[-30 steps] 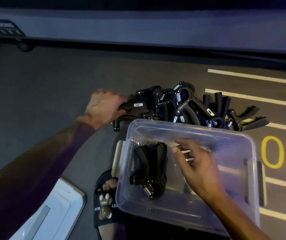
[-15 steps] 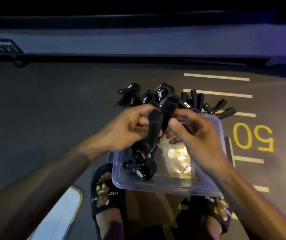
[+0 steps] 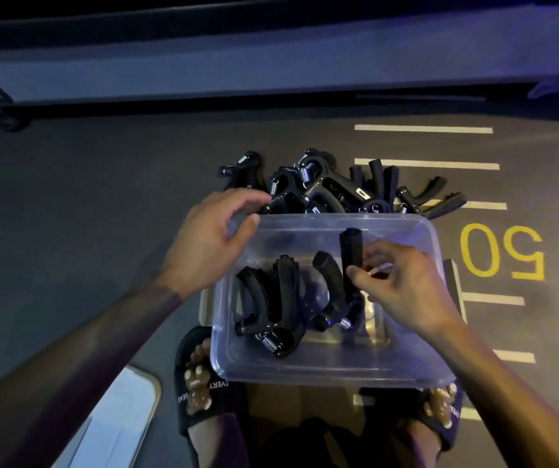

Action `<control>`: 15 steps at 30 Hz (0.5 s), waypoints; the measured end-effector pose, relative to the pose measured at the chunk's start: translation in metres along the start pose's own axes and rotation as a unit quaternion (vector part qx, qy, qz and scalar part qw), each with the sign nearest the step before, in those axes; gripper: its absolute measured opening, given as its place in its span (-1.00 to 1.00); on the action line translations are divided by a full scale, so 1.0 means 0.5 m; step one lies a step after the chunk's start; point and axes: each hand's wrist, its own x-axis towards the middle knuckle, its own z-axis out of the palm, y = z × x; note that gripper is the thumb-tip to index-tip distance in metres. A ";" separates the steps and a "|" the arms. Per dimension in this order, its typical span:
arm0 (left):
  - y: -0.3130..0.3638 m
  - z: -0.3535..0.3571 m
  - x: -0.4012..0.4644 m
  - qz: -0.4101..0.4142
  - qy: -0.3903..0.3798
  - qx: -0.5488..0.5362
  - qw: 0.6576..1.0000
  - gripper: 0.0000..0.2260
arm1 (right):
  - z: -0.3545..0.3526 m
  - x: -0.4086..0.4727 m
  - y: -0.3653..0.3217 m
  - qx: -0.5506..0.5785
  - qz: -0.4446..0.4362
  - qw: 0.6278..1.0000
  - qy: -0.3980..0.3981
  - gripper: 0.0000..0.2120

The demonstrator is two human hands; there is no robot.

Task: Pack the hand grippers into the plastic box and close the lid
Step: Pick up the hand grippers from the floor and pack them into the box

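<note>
A clear plastic box sits on the dark floor in front of my feet. One black hand gripper lies inside at the left. My right hand pinches the handle of a second black hand gripper, holding it inside the box beside the first. My left hand hovers over the box's far left corner, fingers apart and holding nothing. A pile of several black hand grippers lies on the floor just beyond the box.
The box's lid, pale and flat, lies on the floor at the lower left. My sandalled feet are under the box's near edge. Painted white lines and a yellow "50" mark the floor at right. A low wall runs across the back.
Both hands held one gripper above the box half a second ago. Now my right hand has lowered it into the box, and my left hand has let go and moved toward the pile.
</note>
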 end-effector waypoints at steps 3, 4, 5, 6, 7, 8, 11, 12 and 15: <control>-0.031 0.026 0.002 0.022 -0.025 0.052 0.998 -0.71 | 0.016 0.024 0.014 -0.128 0.017 0.992 -0.008 -0.82; -0.039 0.033 0.000 0.026 -0.037 0.061 0.997 -0.71 | 0.022 0.032 0.019 -0.145 0.025 0.989 -0.011 -0.82; -0.046 0.039 -0.003 0.028 -0.047 0.068 0.996 -0.70 | 0.028 0.039 0.024 -0.158 0.037 0.987 -0.016 -0.82; -0.052 0.045 -0.007 0.027 -0.054 0.073 0.995 -0.69 | 0.032 0.046 0.028 -0.168 0.052 0.984 -0.022 -0.81; -0.056 0.050 -0.011 0.025 -0.059 0.075 0.995 -0.67 | 0.037 0.051 0.034 -0.181 0.067 0.981 -0.028 -0.80; -0.058 0.056 -0.014 0.018 -0.062 0.071 0.995 -0.66 | 0.043 0.056 0.040 -0.199 0.078 0.976 -0.032 -0.78; -0.063 0.072 -0.020 -0.005 -0.062 0.042 0.997 -0.65 | 0.065 0.068 0.054 -0.254 0.101 0.961 -0.038 -0.73; -0.064 0.076 -0.021 -0.009 -0.055 0.036 0.998 -0.65 | 0.072 0.073 0.058 -0.259 0.110 0.958 -0.046 -0.72; -0.064 0.081 -0.022 -0.022 -0.047 0.026 0.998 -0.65 | 0.088 0.083 0.063 -0.256 0.142 0.953 -0.073 -0.71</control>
